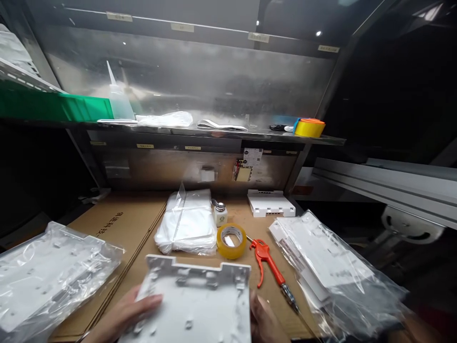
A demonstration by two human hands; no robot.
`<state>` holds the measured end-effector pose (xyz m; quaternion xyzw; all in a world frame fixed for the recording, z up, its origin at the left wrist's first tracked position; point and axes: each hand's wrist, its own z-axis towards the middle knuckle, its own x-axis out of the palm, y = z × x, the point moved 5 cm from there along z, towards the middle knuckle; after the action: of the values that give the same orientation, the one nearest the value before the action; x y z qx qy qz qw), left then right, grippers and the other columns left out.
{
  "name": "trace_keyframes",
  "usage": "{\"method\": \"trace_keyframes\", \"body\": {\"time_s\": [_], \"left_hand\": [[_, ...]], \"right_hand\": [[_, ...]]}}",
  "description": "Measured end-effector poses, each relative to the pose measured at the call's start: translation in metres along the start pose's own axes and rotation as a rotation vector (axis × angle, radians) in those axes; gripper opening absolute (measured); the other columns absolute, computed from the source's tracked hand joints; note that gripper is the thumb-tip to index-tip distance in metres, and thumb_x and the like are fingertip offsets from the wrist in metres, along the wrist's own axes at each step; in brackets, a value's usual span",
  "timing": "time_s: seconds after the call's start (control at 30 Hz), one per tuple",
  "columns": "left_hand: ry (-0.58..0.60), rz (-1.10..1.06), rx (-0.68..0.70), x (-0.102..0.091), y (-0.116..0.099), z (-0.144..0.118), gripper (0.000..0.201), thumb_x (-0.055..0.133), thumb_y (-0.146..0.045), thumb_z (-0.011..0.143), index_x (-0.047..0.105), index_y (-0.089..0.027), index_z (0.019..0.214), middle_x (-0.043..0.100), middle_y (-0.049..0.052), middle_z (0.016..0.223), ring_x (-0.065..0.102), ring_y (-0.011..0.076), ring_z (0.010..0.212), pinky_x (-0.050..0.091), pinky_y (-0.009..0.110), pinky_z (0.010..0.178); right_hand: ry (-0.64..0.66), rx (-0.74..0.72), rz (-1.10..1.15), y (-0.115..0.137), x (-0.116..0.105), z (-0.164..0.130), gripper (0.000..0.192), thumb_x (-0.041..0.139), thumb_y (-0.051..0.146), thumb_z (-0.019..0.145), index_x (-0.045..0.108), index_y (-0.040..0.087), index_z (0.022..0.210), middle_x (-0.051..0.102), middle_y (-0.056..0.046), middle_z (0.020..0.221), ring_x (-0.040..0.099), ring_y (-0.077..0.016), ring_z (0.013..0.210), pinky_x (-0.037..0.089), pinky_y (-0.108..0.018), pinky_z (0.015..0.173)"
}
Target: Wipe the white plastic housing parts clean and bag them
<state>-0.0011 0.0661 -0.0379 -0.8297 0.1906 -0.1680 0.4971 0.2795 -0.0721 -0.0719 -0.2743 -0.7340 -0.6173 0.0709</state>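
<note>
A white plastic housing panel (200, 300) with small clips and posts on its inner face is held up at the bottom centre. My left hand (130, 309) grips its left edge, the thumb lying over the inner face. On the opposite edge is my right hand (266, 319), its fingers partly hidden behind the panel. Just beyond the panel lie a roll of yellow tape (231, 241) and a bundle of clear plastic bags (187, 224). A red air blow gun (267, 262) rests to the right of the tape.
Bagged white panels lie at the left (53, 271) and in a stack at the right (328, 257). A small pump bottle (220, 215) and another white housing (271, 204) stand farther back. Above runs a metal shelf (214, 132) with a squeeze bottle (121, 101) and a green bin (85, 108).
</note>
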Motion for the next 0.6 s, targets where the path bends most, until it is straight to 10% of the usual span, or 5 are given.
{"method": "trace_keyframes", "body": {"time_s": [0.17, 0.33, 0.6], "left_hand": [[0.086, 0.582, 0.444, 0.060, -0.066, 0.065, 0.063, 0.044, -0.075, 0.093, 0.073, -0.019, 0.092, 0.076, 0.012, 0.084, 0.071, 0.0306, 0.076, 0.061, 0.045, 0.076], [-0.184, 0.812, 0.730, 0.047, -0.091, 0.117, 0.044, 0.061, -0.059, 0.085, 0.066, -0.023, 0.109, 0.071, 0.018, 0.121, 0.057, 0.0418, 0.126, 0.045, 0.057, 0.108], [-0.273, 0.912, 0.718, 0.026, -0.096, 0.142, 0.028, 0.050, -0.050, 0.091, 0.052, -0.026, 0.104, 0.078, 0.016, 0.107, 0.072, 0.0401, 0.098, 0.049, 0.046, 0.082]], "right_hand": [[-0.382, 0.096, 0.106, 0.007, -0.048, -0.017, 0.094, 0.078, 0.081, 0.068, 0.068, 0.015, 0.134, 0.079, -0.018, 0.115, 0.067, -0.0396, 0.126, 0.051, -0.056, 0.108], [-0.452, 0.010, 0.364, 0.030, -0.071, -0.027, 0.087, 0.076, 0.073, 0.078, 0.060, 0.018, 0.144, 0.077, -0.016, 0.124, 0.066, -0.0384, 0.130, 0.055, -0.056, 0.106], [-0.603, -0.140, 0.489, 0.048, -0.080, -0.038, 0.085, 0.072, 0.067, 0.086, 0.046, 0.024, 0.156, 0.068, -0.010, 0.143, 0.065, -0.0324, 0.132, 0.055, -0.051, 0.110]]}}
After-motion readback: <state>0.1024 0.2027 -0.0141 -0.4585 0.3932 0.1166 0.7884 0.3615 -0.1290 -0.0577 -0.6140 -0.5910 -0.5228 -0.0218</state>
